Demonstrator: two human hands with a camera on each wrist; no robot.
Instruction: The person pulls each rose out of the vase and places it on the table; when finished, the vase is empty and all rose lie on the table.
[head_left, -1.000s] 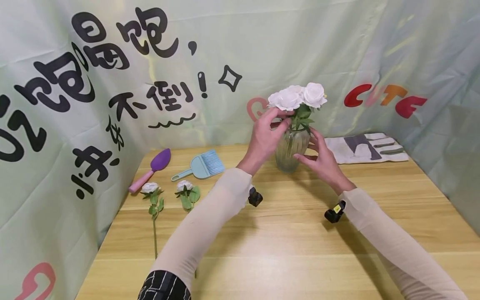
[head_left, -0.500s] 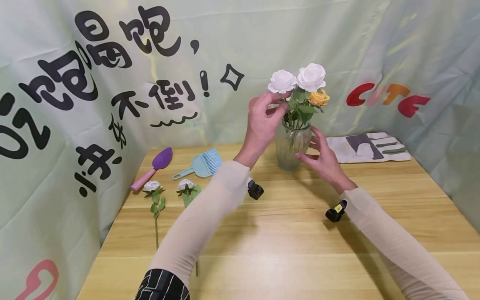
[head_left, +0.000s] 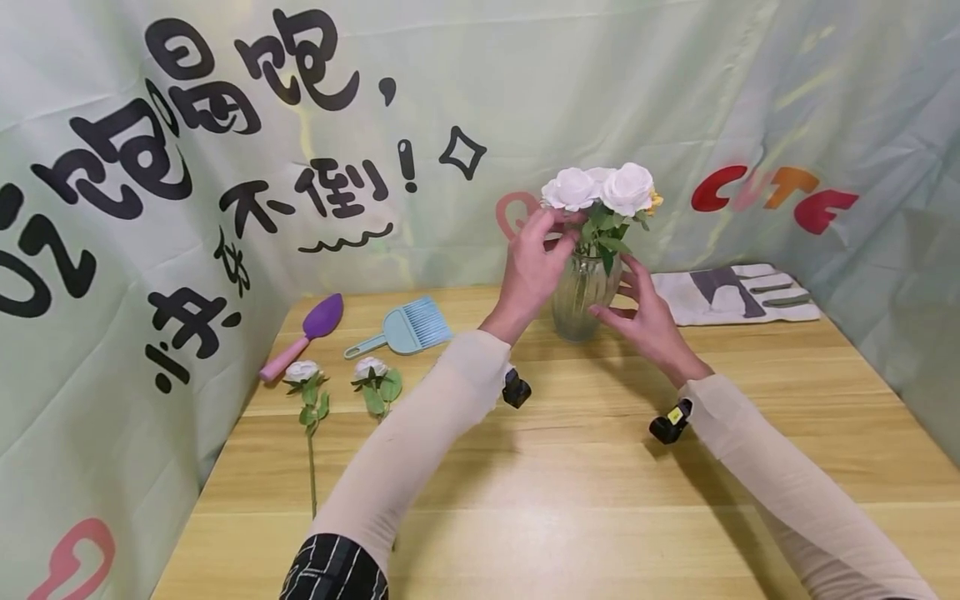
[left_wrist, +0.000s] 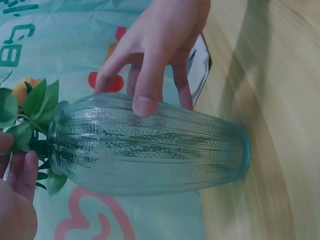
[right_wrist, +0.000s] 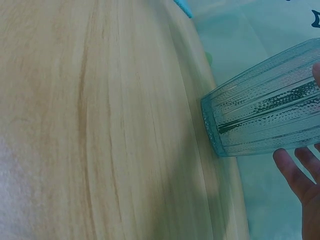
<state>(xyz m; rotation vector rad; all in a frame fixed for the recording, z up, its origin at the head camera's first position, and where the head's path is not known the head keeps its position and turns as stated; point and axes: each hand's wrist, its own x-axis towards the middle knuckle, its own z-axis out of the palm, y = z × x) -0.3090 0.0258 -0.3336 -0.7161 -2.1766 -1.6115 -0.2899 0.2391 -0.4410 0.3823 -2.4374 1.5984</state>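
A ribbed clear glass vase [head_left: 581, 300] stands upright at the back of the table. White roses [head_left: 628, 188] and a mostly hidden yellow rose [head_left: 657, 201] rise from it, stems inside. My left hand [head_left: 532, 271] pinches a white rose just below its bloom, above the vase mouth; the exact grip is partly hidden by the hand. My right hand [head_left: 648, 325] holds the vase's right side, thumb in front and fingers behind. In the left wrist view, the right thumb lies on the glass vase [left_wrist: 155, 145]. The right wrist view shows its lower part and right-hand fingers [right_wrist: 295, 177].
Two white roses with stems, a left one [head_left: 302, 373] and another [head_left: 371, 371], lie at the left. Behind them are a purple trowel [head_left: 322, 317] with a pink handle and a blue dustpan with brush [head_left: 408, 329]. Gloves [head_left: 731, 296] lie back right. Cloth hangs behind.
The white blooms rose with my left hand half a second ago and have come back down, covering most of the yellow rose. My right hand stays at the vase.
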